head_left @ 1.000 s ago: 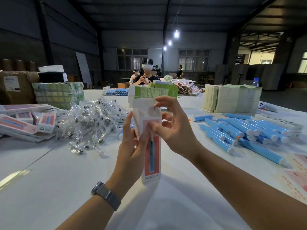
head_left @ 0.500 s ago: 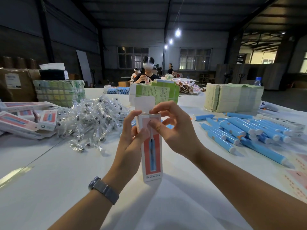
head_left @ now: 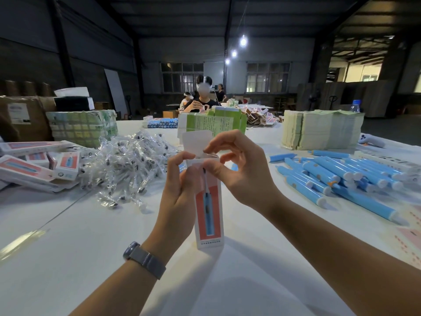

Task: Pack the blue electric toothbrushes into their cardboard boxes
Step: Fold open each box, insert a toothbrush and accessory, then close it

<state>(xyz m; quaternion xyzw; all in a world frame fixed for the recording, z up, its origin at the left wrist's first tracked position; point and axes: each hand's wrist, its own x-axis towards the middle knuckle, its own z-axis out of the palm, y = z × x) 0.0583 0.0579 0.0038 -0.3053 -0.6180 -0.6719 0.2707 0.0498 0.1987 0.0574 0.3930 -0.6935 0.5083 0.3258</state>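
A tall white and red toothbrush box point(head_left: 209, 215) stands upright on the white table point(head_left: 91, 242), its bottom end touching the surface. My left hand point(head_left: 180, 192) grips its left side near the top. My right hand point(head_left: 241, 169) pinches the box's upper edge, fingers at the open mouth. The white top flap point(head_left: 196, 142) sticks up behind. What is inside the box is hidden. A pile of loose blue toothbrush handles point(head_left: 337, 179) lies to the right.
A heap of brush heads in clear wrappers point(head_left: 127, 165) lies to the left, packed boxes point(head_left: 34, 167) beyond it. Green leaflet stacks point(head_left: 214, 122) and flat cardboard stacks point(head_left: 323, 128) stand behind. A person point(head_left: 202, 99) sits across the table.
The box came down until its bottom rests on the table. My right hand shifted from the raised flap down to the box's upper edge. The top flap still stands up.
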